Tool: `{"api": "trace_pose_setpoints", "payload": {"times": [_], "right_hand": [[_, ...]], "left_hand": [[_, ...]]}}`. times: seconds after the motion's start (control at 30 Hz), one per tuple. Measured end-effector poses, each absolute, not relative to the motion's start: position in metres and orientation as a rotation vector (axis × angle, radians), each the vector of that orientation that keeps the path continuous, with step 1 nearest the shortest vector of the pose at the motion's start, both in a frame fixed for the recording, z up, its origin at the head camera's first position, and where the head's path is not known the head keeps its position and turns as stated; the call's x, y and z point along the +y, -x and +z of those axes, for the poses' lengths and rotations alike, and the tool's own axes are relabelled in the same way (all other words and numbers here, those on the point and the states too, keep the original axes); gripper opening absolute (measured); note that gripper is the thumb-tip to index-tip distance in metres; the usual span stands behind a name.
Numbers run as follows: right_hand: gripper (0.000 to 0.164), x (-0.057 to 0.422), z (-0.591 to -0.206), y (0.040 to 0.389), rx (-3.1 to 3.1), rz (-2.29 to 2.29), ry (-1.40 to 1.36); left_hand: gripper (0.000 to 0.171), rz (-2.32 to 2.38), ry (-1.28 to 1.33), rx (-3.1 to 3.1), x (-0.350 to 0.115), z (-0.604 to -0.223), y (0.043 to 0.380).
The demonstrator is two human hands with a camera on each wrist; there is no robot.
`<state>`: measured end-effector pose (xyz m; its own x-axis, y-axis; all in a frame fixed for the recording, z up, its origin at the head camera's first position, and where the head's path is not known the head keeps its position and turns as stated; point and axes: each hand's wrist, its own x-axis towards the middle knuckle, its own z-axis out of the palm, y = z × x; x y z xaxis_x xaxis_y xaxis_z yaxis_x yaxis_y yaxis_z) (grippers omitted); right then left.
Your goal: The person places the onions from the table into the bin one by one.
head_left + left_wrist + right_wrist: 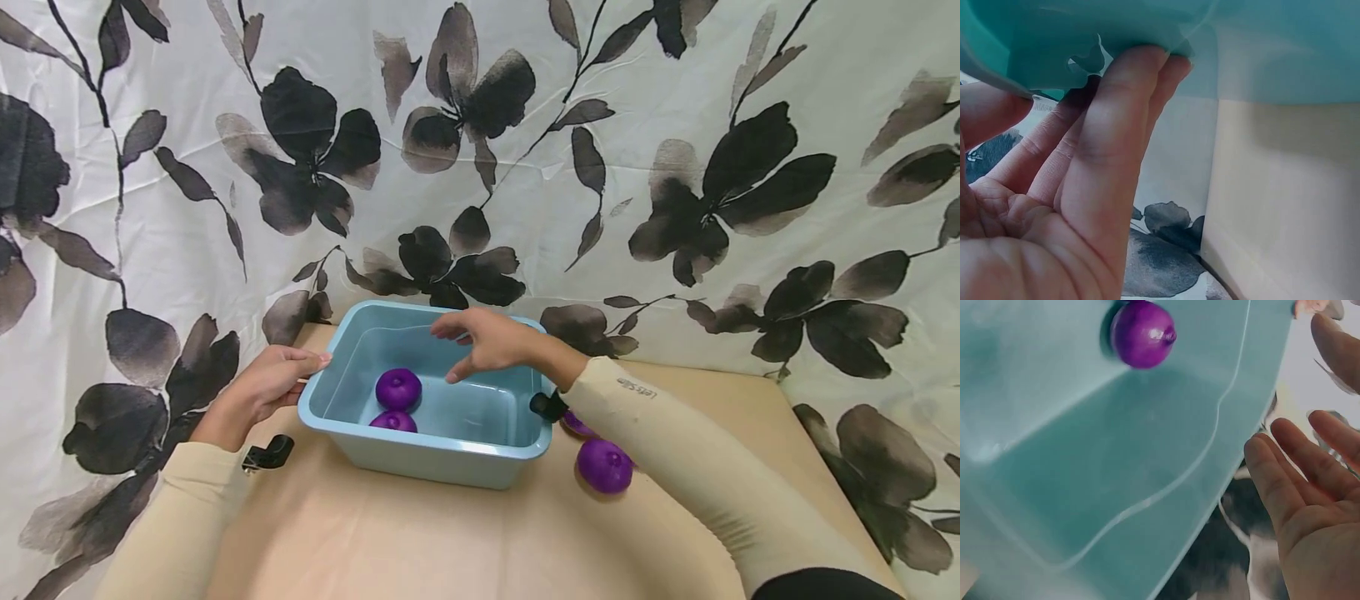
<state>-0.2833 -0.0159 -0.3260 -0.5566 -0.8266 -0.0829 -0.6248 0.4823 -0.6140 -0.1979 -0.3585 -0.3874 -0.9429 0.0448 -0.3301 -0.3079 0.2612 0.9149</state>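
A light blue plastic basin [442, 450] stands on the table. My left hand [264, 385] grips its left rim, thumb on top and fingers underneath; the left wrist view shows the fingers [1110, 125] against the basin's underside. Over the basin's back right part hovers my right hand [491, 340], fingers spread and slightly bent, holding nothing. Inside, toward the left, lie two shiny round purple onions: a whole one [398, 389] and a nearer one [394, 421] partly hidden by the front wall. The right wrist view shows one onion [1143, 334] with a small pointed nub.
Right of the basin, another purple onion [604, 467] sits on the beige table [420, 542]. Behind it, a further onion [576, 423] is mostly hidden by the right sleeve. A white cloth with dark flowers [555, 200] hangs just behind the table.
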Motion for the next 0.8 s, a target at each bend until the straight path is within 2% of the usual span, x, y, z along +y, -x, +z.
{"api": "trace_pose_setpoints", "payload": {"times": [0.2,0.47,0.63,0.8], "right_hand": [[0.069,0.048,-0.318,0.269,2.447,-0.886,1.176],[0.062,0.125,-0.338,0.247,2.565,-0.962,1.055],[0.057,0.156,-0.359,0.225,2.751,-0.849,0.837],[0.059,0.185,-0.392,0.187,2.935,-0.747,0.583]], "left_hand": [[0.054,1.722,0.228,2.238,-0.363,-0.384,0.196],[0.057,1.709,0.246,2.257,-0.368,-0.385,0.19],[0.063,1.672,0.251,2.292,-0.37,-0.386,0.185],[0.061,1.685,0.21,2.278,-0.357,-0.388,0.191]]}}
